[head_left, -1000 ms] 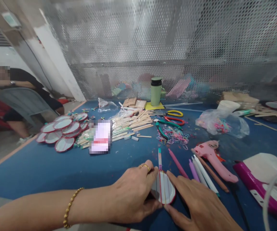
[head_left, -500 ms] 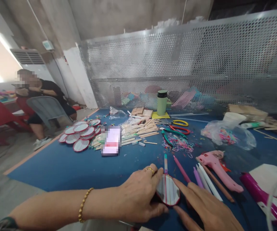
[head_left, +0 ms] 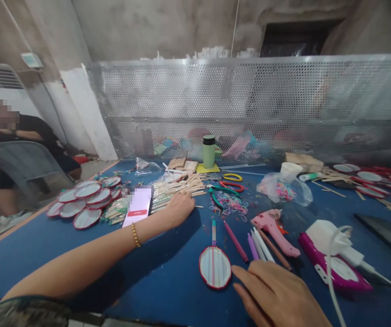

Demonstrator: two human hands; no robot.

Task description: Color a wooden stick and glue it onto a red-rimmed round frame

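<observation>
A small round paddle [head_left: 215,268] with a red rim, pale face and lengthwise strips lies flat on the blue table. Its short handle [head_left: 213,234], with a teal tip, points away from me. My right hand [head_left: 277,290] is beside its right edge, fingers stretched out and thumb apart, gripping nothing. Farther off, my left hand [head_left: 180,209] reaches across to the near end of the wooden sticks [head_left: 195,181]. Its fingers curl downward, and their tips and anything between them are hidden. A phone [head_left: 139,204] lies left of that hand, under the forearm.
Red-rimmed discs [head_left: 86,218] are heaped at left. Pliers [head_left: 214,197], loose coloured bands [head_left: 231,204], several pens [head_left: 235,240], a pink glue gun [head_left: 277,231] and a magenta device with a white cable [head_left: 334,263] lie about. A green bottle [head_left: 209,152] stands behind. A person [head_left: 35,136] sits at left.
My left hand has left the paddle and reached forward and left to the sticks. My right hand stays near the paddle's right edge. The view has turned to the right.
</observation>
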